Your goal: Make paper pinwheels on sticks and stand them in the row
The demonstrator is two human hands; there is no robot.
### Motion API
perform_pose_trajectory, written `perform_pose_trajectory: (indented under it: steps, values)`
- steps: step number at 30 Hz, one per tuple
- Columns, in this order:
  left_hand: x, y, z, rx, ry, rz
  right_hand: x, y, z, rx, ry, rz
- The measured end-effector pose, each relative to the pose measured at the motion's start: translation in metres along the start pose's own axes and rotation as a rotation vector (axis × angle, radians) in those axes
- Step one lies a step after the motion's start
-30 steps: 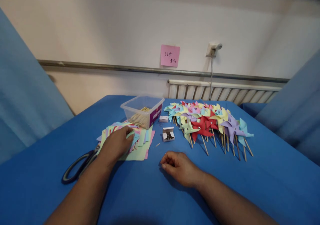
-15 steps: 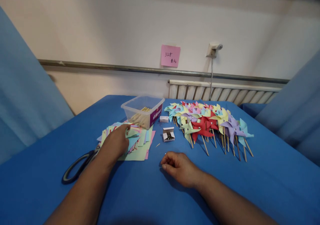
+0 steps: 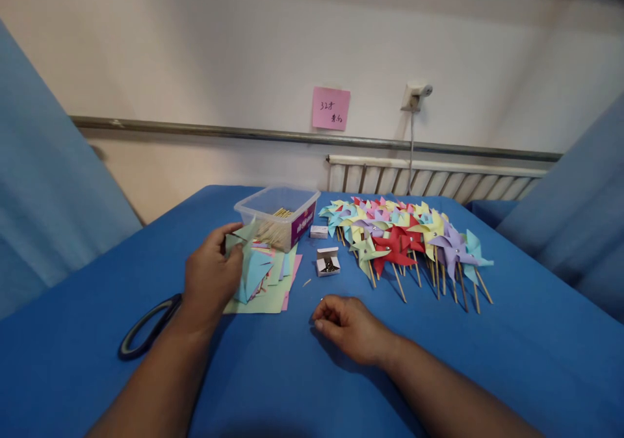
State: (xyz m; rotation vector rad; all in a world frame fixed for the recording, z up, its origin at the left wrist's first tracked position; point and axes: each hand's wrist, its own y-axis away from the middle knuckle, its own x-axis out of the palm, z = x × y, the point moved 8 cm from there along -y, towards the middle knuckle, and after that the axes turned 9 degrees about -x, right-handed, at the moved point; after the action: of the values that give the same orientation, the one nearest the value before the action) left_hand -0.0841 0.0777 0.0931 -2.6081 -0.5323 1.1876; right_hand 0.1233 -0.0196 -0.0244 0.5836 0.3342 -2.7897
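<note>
My left hand point(image 3: 213, 272) grips a pale green piece of paper point(image 3: 242, 238) between thumb and fingers, raised above a stack of coloured paper point(image 3: 273, 295). Blue, yellow and pink sheets show in that stack. My right hand point(image 3: 351, 329) rests on the blue table with its fingers curled closed. A tiny shiny spot shows at those fingers, too small to name. Beyond the right hand stands an opened small box point(image 3: 328, 262) with small metal pieces inside. Scissors point(image 3: 149, 327) lie left of my left forearm, their blades hidden behind it.
A clear plastic tub point(image 3: 277, 217) holding thin wooden sticks stands behind the paper. Beside it lies a small closed box point(image 3: 318, 232). Many finished paper pinwheels point(image 3: 397, 243) on sticks cover the back right of the blue table point(image 3: 273, 379). A wall and a radiator point(image 3: 439, 177) are behind.
My left hand has lifted from the stack and drawn slightly left, now with a pale green paper piece upright in its grip. The right hand has stayed in place.
</note>
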Motion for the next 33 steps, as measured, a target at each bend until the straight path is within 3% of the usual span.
perform_pose_trajectory:
  steps: [5, 10, 12, 15, 18, 22, 26, 29, 31, 33]
  values:
    - [0.016, 0.016, -0.009, -0.007, 0.381, 0.085, -0.006, -0.001, 0.008, -0.048, -0.012, -0.018]
    - [0.035, 0.053, -0.037, 0.126, 0.388, 0.222, -0.007, -0.008, -0.002, 0.030, -0.470, -0.113]
    - [0.038, 0.070, -0.049, 0.272, 0.293, 0.237, -0.008, -0.009, -0.008, 0.111, -0.744, -0.157]
    - [0.041, 0.103, -0.069, 0.642, 0.251, 0.290, -0.014, -0.007, -0.012, 0.225, -1.065, -0.217]
    - [0.042, 0.133, -0.080, 0.972, 0.296, 0.349, -0.025, -0.002, -0.012, 0.286, -1.157, -0.249]
    - [0.045, 0.151, -0.084, 1.141, 0.300, 0.405, -0.028, 0.001, -0.009, 0.273, -1.150, -0.202]
    - [0.043, 0.148, -0.085, 1.125, 0.310, 0.394, -0.029, -0.001, -0.012, 0.210, -1.071, -0.256]
    - [0.043, 0.139, -0.083, 1.037, 0.307, 0.399, -0.031, -0.006, -0.016, 0.146, -1.044, -0.325]
    - [0.044, 0.124, -0.078, 0.879, 0.324, 0.374, -0.040, -0.007, -0.021, 0.104, -1.024, -0.455]
    - [0.046, 0.105, -0.070, 0.635, 0.369, 0.345, -0.050, -0.007, -0.024, 0.056, -0.981, -0.589]
